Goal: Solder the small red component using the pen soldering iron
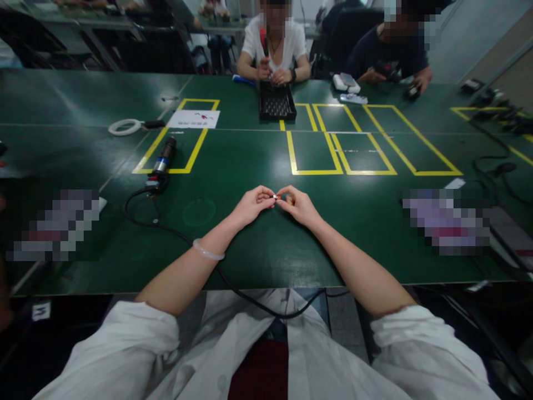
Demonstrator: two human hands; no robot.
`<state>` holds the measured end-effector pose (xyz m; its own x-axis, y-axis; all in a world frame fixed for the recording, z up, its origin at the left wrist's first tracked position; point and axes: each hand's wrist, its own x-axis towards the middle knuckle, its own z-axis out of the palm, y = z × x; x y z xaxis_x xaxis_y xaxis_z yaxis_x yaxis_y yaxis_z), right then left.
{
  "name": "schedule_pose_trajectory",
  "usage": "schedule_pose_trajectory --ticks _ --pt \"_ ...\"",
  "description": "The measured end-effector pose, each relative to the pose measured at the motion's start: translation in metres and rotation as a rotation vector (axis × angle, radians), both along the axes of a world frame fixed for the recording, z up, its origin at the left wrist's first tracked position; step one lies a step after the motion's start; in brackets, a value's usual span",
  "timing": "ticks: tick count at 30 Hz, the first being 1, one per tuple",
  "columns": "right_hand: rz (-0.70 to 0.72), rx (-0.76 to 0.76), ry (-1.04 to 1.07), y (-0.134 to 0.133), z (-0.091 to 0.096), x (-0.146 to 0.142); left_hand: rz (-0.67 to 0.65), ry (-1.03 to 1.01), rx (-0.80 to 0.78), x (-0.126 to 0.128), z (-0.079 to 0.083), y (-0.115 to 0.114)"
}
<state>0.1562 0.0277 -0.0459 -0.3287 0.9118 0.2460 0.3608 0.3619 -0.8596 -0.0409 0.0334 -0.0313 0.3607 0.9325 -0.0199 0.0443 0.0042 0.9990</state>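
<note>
In the middle of the head view, my left hand (255,204) and my right hand (298,205) meet over the green table (258,255). Both are closed in a pinch on a small piece (275,196) with red, white and dark parts, its kind too small to make out. Fingertips cover much of it. A clear bangle sits on my left wrist. To the left of my hands, a black cylindrical device with a blue and silver band (163,158) lies on the table, and a black cable (183,236) runs from it under my left forearm towards my lap.
Yellow tape outlines (316,172) mark the table. Across it, a person holds a red-and-black tool (264,41) above a black tray (277,105); another person handles dark items. A printed sheet (194,119) and coiled white cable (125,127) lie left. Blurred-out flat items flank me.
</note>
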Motion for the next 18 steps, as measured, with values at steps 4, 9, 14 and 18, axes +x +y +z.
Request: schedule_pose_trajectory --ticks 4,9,14,18 --pt "0.046 0.001 0.075 0.001 -0.0001 0.0004 0.006 0.005 -0.014 0.0001 -0.0009 0.0005" --pt "0.053 0.023 0.102 0.0044 -0.0045 0.002 -0.011 0.02 -0.028 0.001 -0.0003 0.0006" --pt "0.003 -0.084 0.127 0.0058 -0.0061 0.0028 -0.013 0.039 -0.016 0.0019 0.001 -0.0007" --pt "-0.013 -0.071 0.11 0.0056 -0.0039 0.0022 -0.044 0.059 0.024 0.0016 0.0022 -0.0019"
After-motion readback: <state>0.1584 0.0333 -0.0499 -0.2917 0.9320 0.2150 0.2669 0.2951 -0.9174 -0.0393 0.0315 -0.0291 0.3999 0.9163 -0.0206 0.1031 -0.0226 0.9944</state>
